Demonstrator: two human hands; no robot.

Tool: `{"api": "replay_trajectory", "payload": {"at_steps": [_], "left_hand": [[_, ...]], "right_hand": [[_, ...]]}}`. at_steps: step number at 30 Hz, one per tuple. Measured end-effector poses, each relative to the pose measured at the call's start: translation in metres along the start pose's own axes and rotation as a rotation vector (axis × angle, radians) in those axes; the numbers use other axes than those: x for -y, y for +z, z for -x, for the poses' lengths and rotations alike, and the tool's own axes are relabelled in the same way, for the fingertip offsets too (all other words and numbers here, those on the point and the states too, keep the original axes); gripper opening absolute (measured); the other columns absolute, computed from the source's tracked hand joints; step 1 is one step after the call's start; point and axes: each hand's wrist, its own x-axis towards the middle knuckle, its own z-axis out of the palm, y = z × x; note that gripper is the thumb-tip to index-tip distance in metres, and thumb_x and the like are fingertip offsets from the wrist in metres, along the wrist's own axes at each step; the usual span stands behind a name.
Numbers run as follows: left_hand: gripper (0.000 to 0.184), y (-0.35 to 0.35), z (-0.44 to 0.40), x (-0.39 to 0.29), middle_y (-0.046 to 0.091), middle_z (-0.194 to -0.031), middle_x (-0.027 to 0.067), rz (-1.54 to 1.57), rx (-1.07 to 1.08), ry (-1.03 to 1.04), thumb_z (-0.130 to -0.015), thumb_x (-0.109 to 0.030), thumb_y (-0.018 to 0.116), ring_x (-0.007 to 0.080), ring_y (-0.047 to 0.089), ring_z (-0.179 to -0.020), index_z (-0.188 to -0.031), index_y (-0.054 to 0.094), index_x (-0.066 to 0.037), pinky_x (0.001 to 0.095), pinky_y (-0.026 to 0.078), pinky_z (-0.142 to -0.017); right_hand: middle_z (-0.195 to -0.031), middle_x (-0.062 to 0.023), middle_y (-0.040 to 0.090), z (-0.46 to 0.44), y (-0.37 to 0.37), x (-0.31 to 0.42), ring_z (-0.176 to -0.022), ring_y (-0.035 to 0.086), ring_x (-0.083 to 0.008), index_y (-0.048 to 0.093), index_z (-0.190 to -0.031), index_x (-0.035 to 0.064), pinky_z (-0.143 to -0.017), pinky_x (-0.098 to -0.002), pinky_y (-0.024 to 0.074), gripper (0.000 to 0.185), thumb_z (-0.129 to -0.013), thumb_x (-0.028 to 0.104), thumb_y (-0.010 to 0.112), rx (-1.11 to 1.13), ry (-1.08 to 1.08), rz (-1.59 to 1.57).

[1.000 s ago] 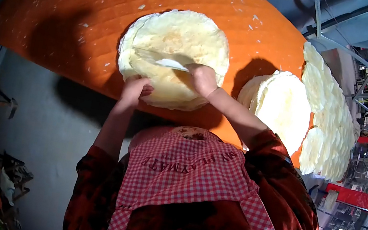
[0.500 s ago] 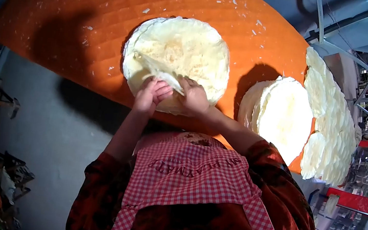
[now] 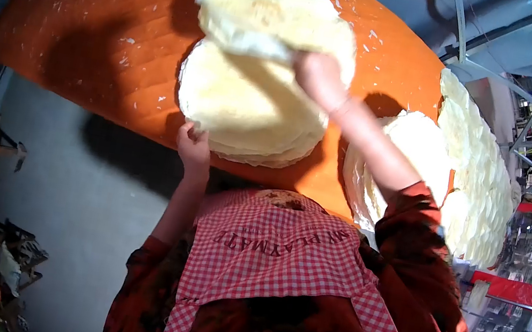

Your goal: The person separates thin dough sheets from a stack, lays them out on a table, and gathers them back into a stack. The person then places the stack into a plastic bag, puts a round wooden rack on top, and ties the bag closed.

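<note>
A stack of thin, pale round flatbreads (image 3: 255, 104) lies on an orange quilted cover. Above its far side, one large flatbread (image 3: 271, 14) is lifted and blurred by motion. My right hand (image 3: 317, 75) is closed on the near edge of this sheet, toward its right. My left hand (image 3: 194, 146) is beside the lower left rim of the stack, its fingers curled together. I see nothing between them, and I cannot tell whether the fingertips touch the rim.
The orange quilted cover (image 3: 123, 6) is strewn with white crumbs. To the right stands a second stack of flatbreads (image 3: 370, 163). Beyond it lies a broad layer of overlapping sheets (image 3: 480, 182). Metal frame bars (image 3: 510, 35) rise at the upper right.
My right hand has moved up and away from my body, carrying the flatbread off the stack's top. My left hand has drawn back left and down. The two hands are now apart.
</note>
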Motion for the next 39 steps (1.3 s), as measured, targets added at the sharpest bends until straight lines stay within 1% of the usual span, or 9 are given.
{"api": "replay_trajectory", "payload": {"at_steps": [6,13,18,21,23,26,28,33,39], "left_hand": [[0.026,-0.003,-0.008,-0.064,0.054,-0.105,0.0140,0.395,0.125,-0.731,-0.088,-0.001,0.055,0.0214,0.061,-0.087,-0.112,0.046,0.002,0.0328,0.054,-0.073],[0.020,0.004,-0.016,-0.069,0.060,-0.098,0.0134,0.441,0.289,-0.747,-0.091,-0.005,0.051,0.0234,0.064,-0.080,-0.111,0.047,-0.001,0.0361,0.058,-0.072],[0.017,0.003,-0.015,-0.061,0.061,-0.100,0.0142,0.652,0.295,-0.740,-0.092,-0.006,0.050,0.0224,0.064,-0.081,-0.109,0.049,-0.003,0.0381,0.058,-0.073],[0.019,0.004,-0.011,-0.092,0.060,-0.100,0.0100,0.756,0.293,-0.812,-0.091,-0.006,0.052,0.0175,0.062,-0.084,-0.110,0.051,-0.004,0.0336,0.055,-0.073],[0.027,0.011,-0.009,-0.075,0.059,-0.105,0.0081,0.492,0.392,-0.677,-0.091,-0.011,0.057,0.0174,0.059,-0.094,-0.116,0.051,-0.005,0.0339,0.050,-0.081],[0.033,0.016,-0.008,-0.023,0.057,-0.107,0.0054,0.097,0.570,-0.388,-0.089,-0.013,0.061,0.0144,0.055,-0.099,-0.119,0.051,-0.004,0.0301,0.046,-0.084],[0.035,0.018,-0.007,-0.047,0.056,-0.105,0.0034,-0.050,0.614,-0.336,-0.086,-0.005,0.063,0.0114,0.053,-0.097,-0.119,0.052,-0.002,0.0261,0.045,-0.082],[0.024,-0.001,-0.008,-0.070,0.056,-0.097,0.0083,-0.368,-0.142,0.366,-0.080,-0.001,0.064,0.0168,0.055,-0.082,-0.103,0.056,-0.002,0.0297,0.047,-0.071],[0.016,-0.025,-0.012,0.000,0.057,-0.078,0.0048,-0.010,0.110,-0.255,-0.076,0.001,0.065,0.0136,0.054,-0.070,-0.088,0.054,-0.001,0.0285,0.046,-0.067]], "right_hand": [[-0.070,-0.0141,0.064,0.078,0.158,0.024,-0.061,0.063,-0.0308,0.069,-0.086,0.0098,-0.053,-0.0406,0.0492,0.020,-0.080,0.029,0.066,0.307,0.030,-0.061],[-0.074,-0.0114,0.064,0.067,0.126,0.056,-0.063,0.063,-0.0289,0.064,-0.089,0.0036,-0.050,-0.0407,0.0492,0.016,-0.079,0.014,0.058,0.093,-0.036,-0.059],[-0.131,-0.0171,0.053,0.095,0.127,0.086,-0.119,0.051,-0.0370,0.039,-0.138,0.0025,-0.101,-0.0421,0.0399,0.074,-0.080,0.042,0.063,0.172,0.017,-0.197],[-0.123,-0.0162,0.058,0.096,0.124,0.076,-0.105,0.060,-0.0346,0.048,-0.132,0.0049,-0.090,-0.0407,0.0479,0.060,-0.081,0.033,0.066,0.048,-0.006,-0.200],[-0.092,-0.0185,0.067,0.070,0.120,0.059,-0.067,0.065,-0.0319,0.062,-0.115,0.0101,-0.066,-0.0446,0.0512,0.047,-0.077,0.036,0.072,0.091,0.216,-0.430],[-0.065,-0.0208,0.061,-0.014,0.071,-0.021,-0.059,0.060,-0.0367,0.069,-0.072,0.0027,-0.058,-0.0440,0.0480,0.035,-0.080,0.036,0.065,0.173,0.243,-0.299],[-0.071,-0.0199,0.063,-0.076,0.010,-0.057,-0.065,0.061,-0.0372,0.069,-0.077,0.0031,-0.062,-0.0449,0.0486,0.021,-0.074,0.023,0.065,0.093,0.292,-0.035],[-0.078,-0.0170,0.066,-0.071,-0.074,-0.019,-0.073,0.065,-0.0338,0.072,-0.088,0.0128,-0.067,-0.0435,0.0519,0.021,-0.075,0.010,0.057,-0.060,0.101,0.137],[-0.069,-0.0128,0.064,0.056,0.093,0.039,-0.058,0.062,-0.0273,0.067,-0.094,0.0115,-0.051,-0.0387,0.0500,0.019,-0.082,0.026,0.065,0.074,0.001,-0.099]]}}
